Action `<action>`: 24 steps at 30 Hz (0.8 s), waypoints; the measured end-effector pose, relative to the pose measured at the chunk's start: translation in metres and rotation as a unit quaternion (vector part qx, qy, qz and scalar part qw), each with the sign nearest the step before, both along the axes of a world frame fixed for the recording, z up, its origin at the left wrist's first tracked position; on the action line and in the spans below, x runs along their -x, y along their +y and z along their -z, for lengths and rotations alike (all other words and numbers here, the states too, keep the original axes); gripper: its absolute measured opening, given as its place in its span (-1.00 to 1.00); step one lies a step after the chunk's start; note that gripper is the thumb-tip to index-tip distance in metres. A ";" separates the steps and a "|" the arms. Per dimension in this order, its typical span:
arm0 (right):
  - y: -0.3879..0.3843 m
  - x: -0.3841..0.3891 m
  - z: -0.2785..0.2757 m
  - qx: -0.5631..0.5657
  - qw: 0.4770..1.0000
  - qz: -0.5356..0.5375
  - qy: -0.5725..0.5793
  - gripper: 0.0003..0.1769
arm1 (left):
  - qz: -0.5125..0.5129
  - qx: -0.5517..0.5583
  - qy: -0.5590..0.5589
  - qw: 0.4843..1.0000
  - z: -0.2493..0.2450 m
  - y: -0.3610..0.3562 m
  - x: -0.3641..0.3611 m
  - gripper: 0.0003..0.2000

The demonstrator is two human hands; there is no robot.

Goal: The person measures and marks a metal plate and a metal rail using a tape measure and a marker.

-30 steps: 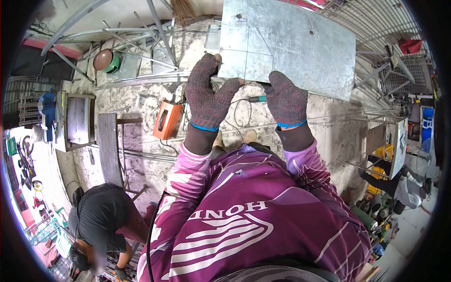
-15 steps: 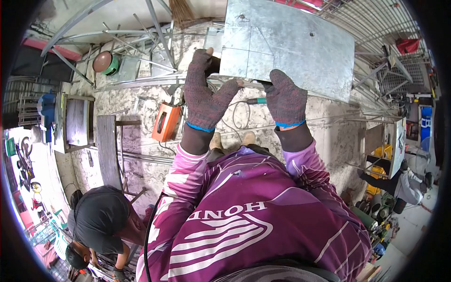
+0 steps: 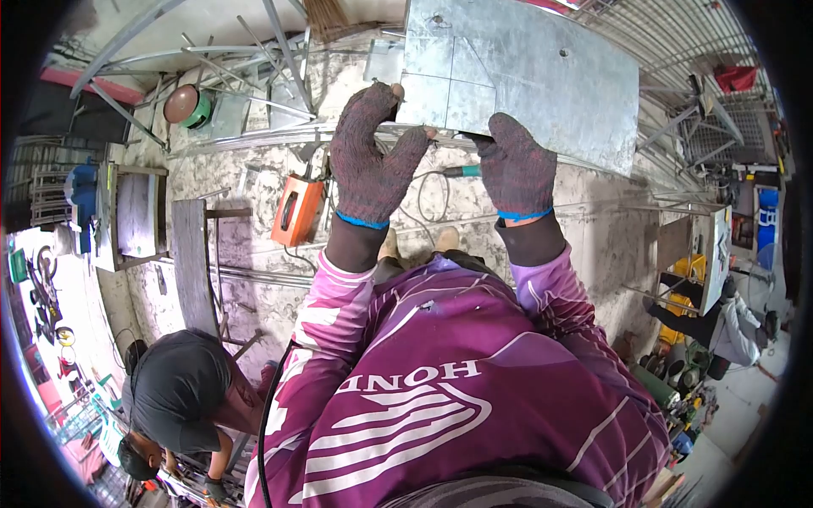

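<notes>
A large grey metal sheet (image 3: 559, 93) with thin lines scribed near its left end and two small holes stretches out in front of me. At its near left corner is my left hand (image 3: 368, 157), in a dark knitted glove with bare fingertips. Its thumb and forefinger are spread apart, the forefinger beside the left edge and the thumb near the front edge. Further right, my right hand (image 3: 518, 165), gloved alike, grips the sheet's near edge with a digit over the top. Its other fingers are hidden. Dark areas show under the sheet's edge by both hands.
An orange machine (image 3: 296, 210) and a green-ended tool (image 3: 462, 171) with a cable lie on the floor below. Metal bars (image 3: 271, 135) run behind. A wooden plank (image 3: 193, 262) stands left, near a person in a black cap (image 3: 182, 389). Another person (image 3: 737, 326) is far right.
My left hand has shifted slightly right, its forefinger closer to the sheet's left edge. The whole view has moved a little; my right hand keeps its place on the sheet.
</notes>
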State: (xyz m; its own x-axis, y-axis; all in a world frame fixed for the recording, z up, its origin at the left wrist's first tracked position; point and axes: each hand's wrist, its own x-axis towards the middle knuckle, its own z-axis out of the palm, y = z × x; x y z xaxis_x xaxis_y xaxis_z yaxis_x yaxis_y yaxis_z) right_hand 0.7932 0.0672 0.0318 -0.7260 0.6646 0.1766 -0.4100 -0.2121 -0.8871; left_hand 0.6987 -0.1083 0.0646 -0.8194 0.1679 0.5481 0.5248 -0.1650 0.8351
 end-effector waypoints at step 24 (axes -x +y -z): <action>-0.011 -0.040 0.024 -0.338 0.938 0.049 -0.063 -0.77 | -0.022 0.020 -0.021 0.999 0.033 -0.009 -0.048 -0.30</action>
State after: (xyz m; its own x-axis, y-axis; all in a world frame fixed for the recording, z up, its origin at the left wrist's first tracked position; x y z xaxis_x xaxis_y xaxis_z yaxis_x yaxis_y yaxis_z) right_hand 0.8333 0.0566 0.0075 -0.7110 0.4968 0.4977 -0.2802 0.4490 -0.8485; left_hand 0.7465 -0.1173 0.0314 -0.8484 0.1522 0.5069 0.4953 -0.1092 0.8618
